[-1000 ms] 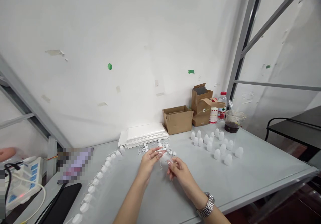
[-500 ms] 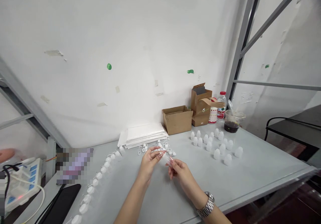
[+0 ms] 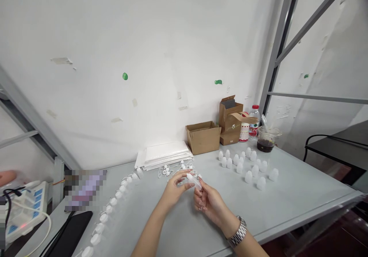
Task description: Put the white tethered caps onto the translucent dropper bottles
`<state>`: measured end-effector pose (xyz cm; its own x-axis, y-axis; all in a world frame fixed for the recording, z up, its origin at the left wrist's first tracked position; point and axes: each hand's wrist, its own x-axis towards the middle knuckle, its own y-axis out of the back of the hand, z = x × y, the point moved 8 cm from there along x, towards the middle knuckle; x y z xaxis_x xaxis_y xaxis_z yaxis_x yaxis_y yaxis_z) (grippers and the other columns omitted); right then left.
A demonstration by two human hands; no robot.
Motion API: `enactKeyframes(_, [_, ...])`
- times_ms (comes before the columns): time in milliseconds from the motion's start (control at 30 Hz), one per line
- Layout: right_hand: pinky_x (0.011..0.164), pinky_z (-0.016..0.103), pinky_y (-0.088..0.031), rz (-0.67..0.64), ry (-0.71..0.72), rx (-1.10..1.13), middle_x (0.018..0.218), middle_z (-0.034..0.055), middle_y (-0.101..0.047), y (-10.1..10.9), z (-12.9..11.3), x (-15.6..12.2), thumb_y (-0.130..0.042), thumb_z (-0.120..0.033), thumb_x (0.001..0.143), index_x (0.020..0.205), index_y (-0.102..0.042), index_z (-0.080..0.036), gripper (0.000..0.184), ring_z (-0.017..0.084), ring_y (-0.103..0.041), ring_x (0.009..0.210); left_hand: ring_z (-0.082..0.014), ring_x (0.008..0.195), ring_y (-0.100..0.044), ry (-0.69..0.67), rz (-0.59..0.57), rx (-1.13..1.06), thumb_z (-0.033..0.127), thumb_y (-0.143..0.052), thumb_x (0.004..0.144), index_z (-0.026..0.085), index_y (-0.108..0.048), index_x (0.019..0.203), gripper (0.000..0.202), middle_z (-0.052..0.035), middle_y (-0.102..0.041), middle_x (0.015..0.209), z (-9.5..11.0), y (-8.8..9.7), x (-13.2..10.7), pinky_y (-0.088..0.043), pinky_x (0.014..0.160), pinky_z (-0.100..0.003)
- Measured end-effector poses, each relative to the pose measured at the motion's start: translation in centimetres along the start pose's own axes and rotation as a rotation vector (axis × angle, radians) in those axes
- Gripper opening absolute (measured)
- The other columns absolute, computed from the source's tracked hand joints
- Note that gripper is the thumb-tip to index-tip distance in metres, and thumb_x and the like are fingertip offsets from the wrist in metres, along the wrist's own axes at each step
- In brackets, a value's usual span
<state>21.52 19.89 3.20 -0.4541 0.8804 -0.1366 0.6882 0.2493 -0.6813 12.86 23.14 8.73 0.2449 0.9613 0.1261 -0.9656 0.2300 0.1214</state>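
Observation:
A small white plastic bottle is held between both hands above the grey table. My left hand pinches its upper end with curled fingers. My right hand, with a metal watch on the wrist, grips its lower end. Just behind the hands lies a small heap of white caps with loops. A curved row of white capped pieces runs off to the left front. Several upright white bottles stand in a group to the right.
A stack of white sheets lies by the wall, with an open cardboard box, a taller box, a water bottle and a cup of dark drink beyond. A power strip and black pouch sit at left.
Both hands drew slightly nearer to me and came together; the small bottle now sits between the fingertips of both, with the right hand closed further round it.

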Motion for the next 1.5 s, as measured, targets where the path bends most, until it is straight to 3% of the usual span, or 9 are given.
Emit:
enactKeyframes(167, [0.042, 0.023, -0.02, 0.052, 0.001, -0.023, 0.038, -0.0069, -0.04, 0.4, 0.0, 0.1, -0.051, -0.055, 0.074, 0.055, -0.047, -0.018, 0.042, 0.004, -0.026, 0.032, -0.0256, 0.101, -0.055, -0.009, 0.051, 0.094, 0.024, -0.073, 0.055, 0.023, -0.071, 0.065, 0.011, -0.0069, -0.067, 0.099, -0.1, 0.6, 0.0, -0.034, 0.095, -0.036])
enactKeyframes(300, [0.043, 0.022, -0.022, 0.143, 0.074, -0.029, 0.039, -0.0067, -0.041, 0.6, -0.7, -0.2, -0.061, -0.055, 0.066, 0.057, -0.052, -0.016, 0.041, 0.005, -0.03, 0.036, -0.0253, 0.101, -0.054, -0.011, 0.105, 0.134, 0.027, -0.069, 0.06, 0.024, -0.068, 0.054, 0.007, -0.0064, -0.067, 0.099, -0.3, 1.3, 0.0, -0.034, 0.095, -0.037])
enactKeyframes(533, [0.047, 0.024, -0.029, 0.327, 0.2, -0.113, 0.046, -0.0039, -0.045, 1.7, -1.8, -0.6, -0.064, -0.055, 0.061, 0.054, -0.052, -0.017, 0.041, 0.008, -0.034, 0.043, -0.0264, 0.103, -0.053, -0.019, 0.12, 0.141, 0.027, -0.069, 0.061, 0.024, -0.066, 0.049, 0.012, -0.0069, -0.066, 0.101, 0.2, 1.1, -0.3, -0.031, 0.097, -0.04])
enactKeyframes(733, [0.049, 0.025, -0.03, 0.391, 0.32, -0.187, 0.044, -0.0034, -0.041, 2.3, -2.6, -0.6, -0.06, -0.061, 0.063, 0.046, -0.044, -0.019, 0.047, 0.01, -0.036, 0.046, -0.0257, 0.103, -0.053, -0.019, 0.126, 0.162, 0.032, -0.068, 0.061, 0.025, -0.068, 0.052, 0.012, -0.0067, -0.065, 0.102, 0.2, 0.5, -0.5, -0.032, 0.097, -0.039])
enactKeyframes(933, [0.051, 0.025, -0.031, 0.412, 0.369, -0.164, 0.048, -0.0029, -0.043, 2.8, -2.8, -0.7, -0.061, -0.059, 0.065, 0.049, -0.048, -0.018, 0.046, 0.01, -0.036, 0.048, -0.026, 0.101, -0.055, -0.01, 0.136, 0.153, 0.036, -0.068, 0.062, 0.025, -0.07, 0.056, 0.013, -0.0068, -0.067, 0.099, 0.3, 0.5, -0.6, -0.038, 0.092, -0.038])
enactKeyframes(1133, [0.051, 0.025, -0.029, 0.405, 0.386, -0.234, 0.048, -0.0036, -0.044, 2.6, -3.2, -0.8, -0.056, -0.061, 0.069, 0.057, -0.053, -0.017, 0.045, 0.01, -0.036, 0.047, -0.0243, 0.086, -0.064, 0.093, 0.223, -0.193, 0.04, -0.068, 0.063, 0.02, -0.072, 0.079, 0.026, -0.0069, -0.072, 0.083, -1.0, 1.8, -0.4, -0.043, 0.088, -0.038])
enactKeyframes(1233, [0.048, 0.025, -0.026, 0.368, 0.344, -0.327, 0.045, -0.005, -0.041, 2.0, -3.0, -0.8, -0.054, -0.063, 0.068, 0.063, -0.057, -0.016, 0.047, 0.009, -0.033, 0.044, -0.0224, 0.09, -0.064, 0.132, 0.297, -0.452, 0.034, -0.072, 0.061, 0.018, -0.069, 0.087, 0.031, -0.0069, -0.073, 0.086, -1.7, 2.6, -0.4, -0.041, 0.094, -0.037])
enactKeyframes(1367, [0.046, 0.024, -0.027, 0.334, 0.31, -0.485, 0.043, -0.0055, -0.042, 1.2, -2.8, -0.7, -0.054, -0.067, 0.064, 0.06, -0.054, -0.017, 0.05, 0.008, -0.034, 0.04, -0.0193, 0.098, -0.062, 0.195, 0.268, -0.751, 0.022, -0.066, 0.069, 0.017, -0.066, 0.095, 0.026, -0.0079, -0.071, 0.096, -2.2, 2.4, -0.4, -0.041, 0.096, -0.032])
enactKeyframes(1500, [0.045, 0.023, -0.03, 0.351, 0.353, -0.582, 0.043, -0.0062, -0.041, 0.9, -2.9, -0.8, -0.055, -0.066, 0.064, 0.06, -0.05, -0.018, 0.048, 0.009, -0.037, 0.041, -0.0184, 0.099, -0.061, 0.223, 0.24, -0.84, 0.014, -0.056, 0.076, 0.015, -0.063, 0.1, 0.025, -0.0095, -0.069, 0.101, -2.4, 2.1, -0.4, -0.042, 0.095, -0.029])
